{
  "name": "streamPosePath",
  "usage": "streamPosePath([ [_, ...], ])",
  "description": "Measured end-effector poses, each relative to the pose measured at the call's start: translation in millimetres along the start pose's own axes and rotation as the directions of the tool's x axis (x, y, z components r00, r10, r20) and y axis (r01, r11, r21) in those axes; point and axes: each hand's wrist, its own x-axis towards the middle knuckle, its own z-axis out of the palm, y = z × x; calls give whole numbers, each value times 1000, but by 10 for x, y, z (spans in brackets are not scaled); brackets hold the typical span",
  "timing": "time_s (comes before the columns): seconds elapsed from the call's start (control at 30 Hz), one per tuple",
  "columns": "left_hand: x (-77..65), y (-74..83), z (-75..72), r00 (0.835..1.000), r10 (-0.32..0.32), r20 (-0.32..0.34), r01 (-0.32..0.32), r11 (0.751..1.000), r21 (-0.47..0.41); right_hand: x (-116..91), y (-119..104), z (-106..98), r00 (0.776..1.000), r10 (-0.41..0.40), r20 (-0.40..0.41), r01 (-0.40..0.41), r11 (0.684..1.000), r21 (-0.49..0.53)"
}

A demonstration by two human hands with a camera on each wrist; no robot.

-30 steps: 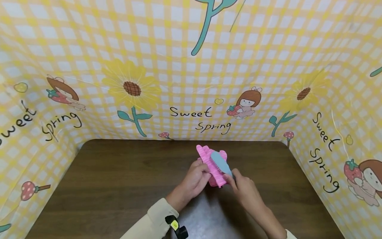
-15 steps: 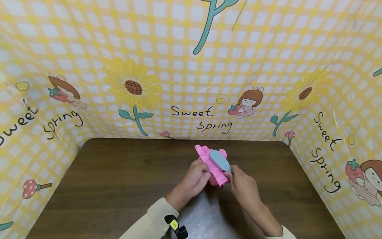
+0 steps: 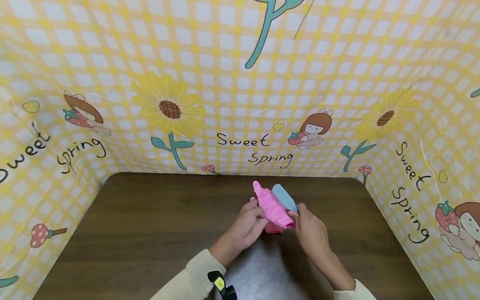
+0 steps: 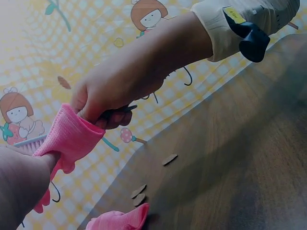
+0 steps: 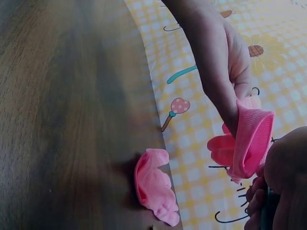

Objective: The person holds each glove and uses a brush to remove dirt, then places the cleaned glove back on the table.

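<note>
My left hand (image 3: 245,225) grips a pink knit glove (image 3: 273,208) above the table, fingers partly hidden by it. My right hand (image 3: 313,231) holds a light-blue brush (image 3: 283,198) by its dark handle (image 4: 112,113). The brush head lies along the glove's far right edge in the head view, and pale bristles (image 4: 31,143) show beyond the glove in the left wrist view. At the glove's ribbed cuff (image 5: 261,139), which gapes, the right thumb is close against the rim. A second pink glove (image 5: 156,187) lies on the table below.
The dark wooden table (image 3: 150,233) is bounded at the back and sides by a yellow checked cloth (image 3: 232,96). Several small tan pieces (image 4: 169,159) lie on the table near the second glove. A black wristband camera (image 3: 223,285) is strapped on the left sleeve.
The brush has shifted right, from over the glove's face to its far edge. The held glove has turned, its cuff swinging right towards my right hand. The left hand has stayed nearly still.
</note>
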Motion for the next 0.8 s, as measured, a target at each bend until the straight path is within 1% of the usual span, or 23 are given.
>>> streamPosePath([
  [0.2, 1, -13, -6, 1000, -16, -14, 16, 1000, -7, 8, 55, 30, 999, -16, -30, 17, 1000, 9],
  [0.33, 5, -22, -7, 1000, -12, -21, 12, 1000, -16, 15, 82, 27, 1000, 6, -13, -6, 1000, 28],
  [0.4, 8, -29, -8, 1000, -4, -20, 4, 1000, -3, 31, 116, 19, 999, 40, 6, -40, 998, 45],
  [0.47, 8, -33, -9, 1000, 8, -18, -7, 999, 37, 52, 173, 3, 995, 91, 30, -93, 994, 64],
  [0.53, 11, -33, -15, 999, 26, -19, -24, 997, 80, 74, 244, -25, 988, 146, 57, -151, 984, 93],
  [0.63, 18, -21, -30, 998, 50, -27, -47, 993, 109, 84, 302, -73, 973, 206, 107, -221, 964, 150],
  [0.7, 26, -13, -41, 998, 56, -32, -52, 993, 109, 62, 268, -103, 970, 205, 128, -228, 952, 205],
  [0.73, 30, -12, -45, 998, 51, -32, -47, 994, 103, 42, 228, -115, 972, 192, 132, -219, 947, 234],
  [0.8, 39, -13, -43, 999, 38, -29, -35, 995, 93, -10, 117, -126, 983, 131, 130, -163, 946, 279],
])
